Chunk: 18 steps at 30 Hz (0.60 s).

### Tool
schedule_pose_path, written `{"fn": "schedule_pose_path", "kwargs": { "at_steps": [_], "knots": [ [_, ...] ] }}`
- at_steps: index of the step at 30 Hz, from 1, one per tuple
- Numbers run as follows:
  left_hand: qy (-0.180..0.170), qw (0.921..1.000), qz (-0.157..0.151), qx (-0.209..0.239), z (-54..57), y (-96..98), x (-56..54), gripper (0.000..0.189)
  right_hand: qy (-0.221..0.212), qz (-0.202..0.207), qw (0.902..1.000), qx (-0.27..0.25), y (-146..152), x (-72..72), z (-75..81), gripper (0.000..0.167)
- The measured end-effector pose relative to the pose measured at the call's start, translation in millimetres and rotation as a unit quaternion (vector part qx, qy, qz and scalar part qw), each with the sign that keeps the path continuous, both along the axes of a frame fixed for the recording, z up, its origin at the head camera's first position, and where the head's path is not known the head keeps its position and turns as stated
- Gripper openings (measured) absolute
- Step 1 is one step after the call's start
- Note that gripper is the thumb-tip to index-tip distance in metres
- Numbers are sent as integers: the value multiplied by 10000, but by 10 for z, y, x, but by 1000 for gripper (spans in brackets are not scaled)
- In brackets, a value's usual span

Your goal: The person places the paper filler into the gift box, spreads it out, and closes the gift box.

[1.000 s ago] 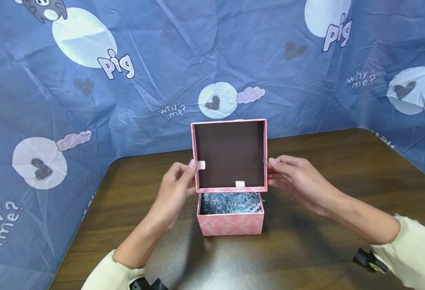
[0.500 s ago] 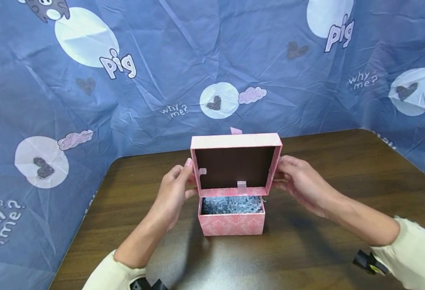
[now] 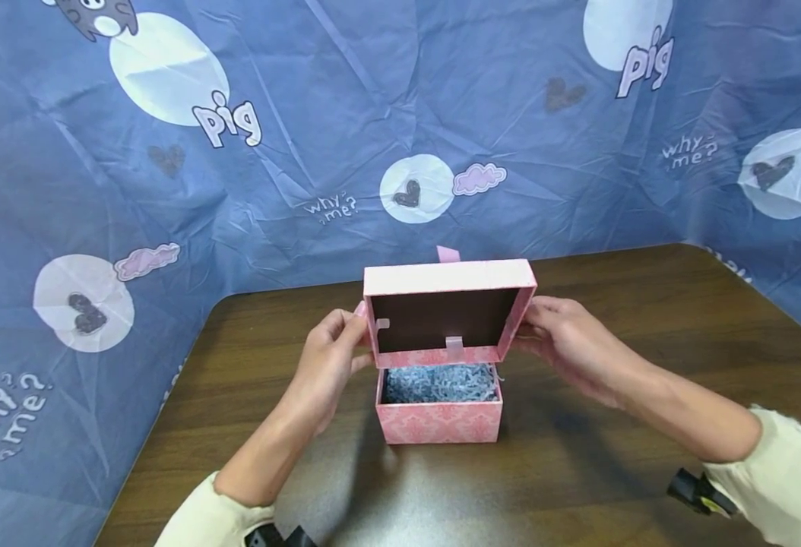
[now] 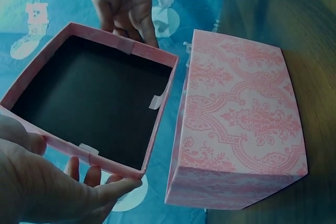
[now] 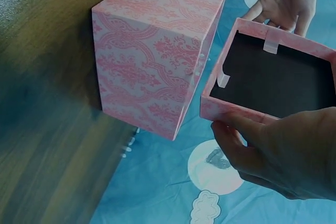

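Note:
A pink patterned box lid (image 3: 450,278) is held tilted above the back of its box (image 3: 439,422), dark inside facing me. My left hand (image 3: 328,357) grips the lid's left side, and my right hand (image 3: 571,346) grips the right side. Most of the right fingertips are hidden behind the lid in the head view. Blue shredded paper (image 3: 441,384) fills the box, which stands on the table. In the left wrist view the lid (image 4: 94,98) is apart from the box (image 4: 241,108); fingers curl under its edge. Pale tabs show on the lid's inner walls.
A brown wooden table (image 3: 250,425) bears the box. Behind it and at both sides hangs a blue printed cloth (image 3: 291,91). A pink ribbon tab (image 3: 448,254) sticks up beyond the lid. Wrist cameras (image 3: 701,492) sit near the cream sleeves.
The lid has tipped so its upper edge leans toward me, showing its top wall and less of the dark inside. The ribbon tab behind came into view. Both hands keep nearly the same place.

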State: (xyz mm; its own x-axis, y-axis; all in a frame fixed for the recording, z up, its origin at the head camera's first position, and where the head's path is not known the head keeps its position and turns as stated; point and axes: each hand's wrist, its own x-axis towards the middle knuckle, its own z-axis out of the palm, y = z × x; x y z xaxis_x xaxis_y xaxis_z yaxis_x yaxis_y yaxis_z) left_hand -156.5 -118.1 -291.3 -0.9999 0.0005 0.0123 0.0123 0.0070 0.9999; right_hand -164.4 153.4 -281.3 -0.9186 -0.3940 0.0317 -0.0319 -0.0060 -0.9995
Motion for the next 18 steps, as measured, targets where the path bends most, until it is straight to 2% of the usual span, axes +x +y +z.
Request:
{"fn": "schedule_pose_path", "kwargs": {
  "at_steps": [9,14,18],
  "knots": [
    [156,9998,-98,87,10,-38,-9,17,-9,154,9998,102,35,-18,56,36],
    [193,9996,19,189,22,-44,-7,19,-99,93,9997,184,74,-54,55,35],
    [231,9997,126,9,24,-50,7,22,-253,2,9990,366,98,-69,46,40]
  ]
}}
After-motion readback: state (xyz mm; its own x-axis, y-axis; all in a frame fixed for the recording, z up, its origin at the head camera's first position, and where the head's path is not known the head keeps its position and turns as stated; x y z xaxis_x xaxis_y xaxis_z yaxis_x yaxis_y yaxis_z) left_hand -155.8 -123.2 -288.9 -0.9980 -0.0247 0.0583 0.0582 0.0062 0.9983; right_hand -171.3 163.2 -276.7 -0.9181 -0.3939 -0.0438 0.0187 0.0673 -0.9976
